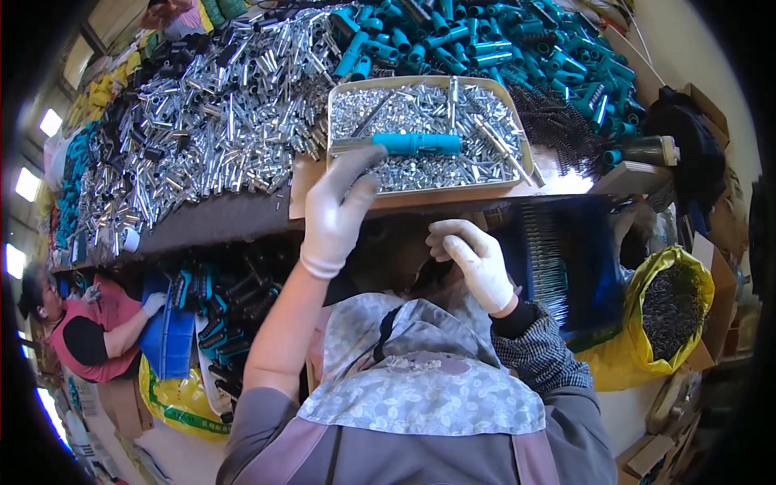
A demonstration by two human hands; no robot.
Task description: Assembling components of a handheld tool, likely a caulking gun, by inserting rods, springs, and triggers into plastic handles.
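— While the left hand (338, 212) is reaching up toward twelve o'clock, what is it touching?

— Its gloved fingers are spreading wide over the near rim of a shallow tray (420, 194) of small silver metal parts, with the fingertips just meeting the metal end of a teal-handled tool (416, 144) that is lying crosswise on the parts. It is gripping nothing.

— And the right hand (477, 260)?

— It is hanging lower, at about one o'clock from the person's chest, below the table edge. The glove is curling loosely, and I cannot tell whether it is holding anything.

— What is the surface looking like?

— A dark worktable (218, 218) is running across the upper half. A heap of shiny metal tubes (210, 121) is covering it at ten to eleven o'clock, and a pile of teal handles (501, 40) is filling the stretch from twelve to one o'clock. Black springs (558, 121) are lying just right of the tray.

— And the room around it?

— At three o'clock a yellow sack (671, 315) of dark parts is standing open beside cardboard boxes. At eight o'clock another worker in a red apron (85, 331) is leaning over a blue crate (170, 339). Bright windows are glowing along the left rim.
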